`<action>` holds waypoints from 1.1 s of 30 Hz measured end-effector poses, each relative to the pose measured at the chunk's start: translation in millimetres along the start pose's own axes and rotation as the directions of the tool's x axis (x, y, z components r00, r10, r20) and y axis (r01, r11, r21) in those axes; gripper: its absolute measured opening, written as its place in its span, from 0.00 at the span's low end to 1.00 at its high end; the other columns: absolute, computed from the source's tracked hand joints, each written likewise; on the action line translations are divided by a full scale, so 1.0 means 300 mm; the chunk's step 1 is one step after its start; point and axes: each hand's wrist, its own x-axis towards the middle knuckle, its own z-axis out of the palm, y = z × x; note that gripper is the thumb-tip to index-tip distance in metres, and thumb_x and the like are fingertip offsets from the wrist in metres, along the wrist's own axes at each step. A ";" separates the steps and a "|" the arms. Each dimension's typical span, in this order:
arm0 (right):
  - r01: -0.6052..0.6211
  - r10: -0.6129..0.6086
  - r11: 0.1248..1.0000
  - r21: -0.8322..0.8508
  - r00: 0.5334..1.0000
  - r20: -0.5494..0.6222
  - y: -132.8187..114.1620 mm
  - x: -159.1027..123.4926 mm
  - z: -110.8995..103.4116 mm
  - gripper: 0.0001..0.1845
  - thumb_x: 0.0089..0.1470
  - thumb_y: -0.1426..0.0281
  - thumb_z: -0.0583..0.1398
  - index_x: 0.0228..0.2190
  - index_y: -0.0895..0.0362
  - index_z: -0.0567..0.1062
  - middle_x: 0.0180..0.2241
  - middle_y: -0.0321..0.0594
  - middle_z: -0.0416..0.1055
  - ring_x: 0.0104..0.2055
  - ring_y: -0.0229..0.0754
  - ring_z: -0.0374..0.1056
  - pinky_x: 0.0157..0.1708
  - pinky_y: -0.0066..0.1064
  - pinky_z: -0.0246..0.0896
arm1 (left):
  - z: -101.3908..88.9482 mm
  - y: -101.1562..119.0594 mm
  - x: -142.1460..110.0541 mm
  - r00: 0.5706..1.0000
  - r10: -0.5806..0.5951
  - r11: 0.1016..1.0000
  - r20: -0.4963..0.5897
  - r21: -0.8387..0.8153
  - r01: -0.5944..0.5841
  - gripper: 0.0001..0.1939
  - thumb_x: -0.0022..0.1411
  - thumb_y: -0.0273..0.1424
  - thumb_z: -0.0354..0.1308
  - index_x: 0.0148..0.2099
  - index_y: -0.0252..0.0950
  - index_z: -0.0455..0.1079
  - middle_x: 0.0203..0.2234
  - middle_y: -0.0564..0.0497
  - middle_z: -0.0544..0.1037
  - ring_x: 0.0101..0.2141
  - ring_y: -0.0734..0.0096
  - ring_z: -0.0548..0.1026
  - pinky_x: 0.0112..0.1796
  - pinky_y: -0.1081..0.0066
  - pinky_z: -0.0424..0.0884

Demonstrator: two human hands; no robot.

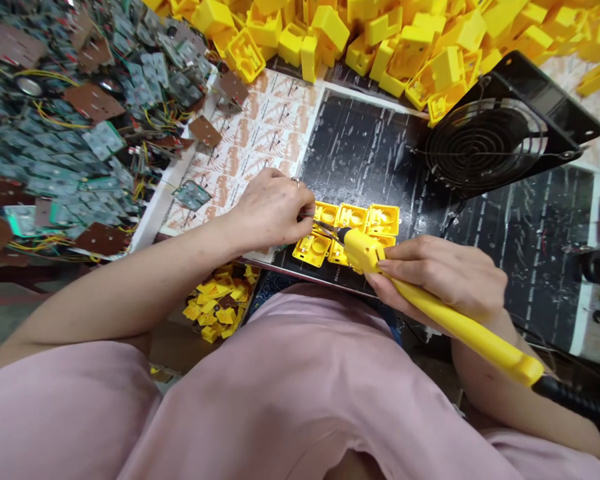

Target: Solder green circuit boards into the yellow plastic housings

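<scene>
A black mat (360,143) covers much of the worktop. Left of it spreads a huge heap of circuit boards (55,160); past its far edge rises a heap of yellow cases (300,43), and a knock could send pieces sliding onto it. The fan (485,143) stands at the mat's far side. What looks like a soldering iron (460,323) reaches over the mat's near edge, the right hand (445,273) wrapped round its yellow handle; a snag on its cord (570,395) could jerk it. The left hand (275,207), at the mat's left edge, pinches its fingers together beside the tip (329,229); I can't tell whether they grip anything. If that tip is hot, a slip could burn them, or melt the small open cases (384,219), rowed along the mat's near edge.
</scene>
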 end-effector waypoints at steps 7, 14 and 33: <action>-0.201 0.201 0.980 -0.008 0.980 0.012 -0.009 -0.004 -0.056 0.07 0.59 0.67 0.72 0.30 0.48 0.80 0.27 0.32 0.80 0.26 0.38 0.76 0.25 0.28 0.75 | 0.007 -0.004 0.001 1.000 0.018 1.000 0.008 0.024 -0.018 0.11 0.59 0.32 0.53 0.34 0.37 0.78 0.30 0.48 0.82 0.38 0.56 0.82 0.55 0.51 0.72; -0.315 0.340 0.941 0.127 0.874 -0.346 -0.012 -0.079 -0.008 0.22 0.56 0.70 0.74 0.52 0.44 0.83 0.36 0.35 0.84 0.31 0.41 0.79 0.27 0.32 0.75 | 0.002 -0.008 -0.004 1.000 0.020 1.000 0.019 0.016 -0.020 0.11 0.61 0.33 0.53 0.35 0.38 0.78 0.30 0.48 0.82 0.39 0.56 0.82 0.56 0.51 0.71; -0.274 0.279 0.959 0.073 0.864 -0.420 -0.013 -0.107 0.090 0.10 0.56 0.74 0.72 0.37 0.49 0.80 0.27 0.31 0.80 0.24 0.40 0.76 0.22 0.30 0.74 | 0.081 -0.048 -0.035 0.959 -0.051 0.984 -0.280 -0.176 0.002 0.11 0.69 0.34 0.55 0.40 0.41 0.80 0.30 0.52 0.83 0.38 0.63 0.80 0.64 0.50 0.66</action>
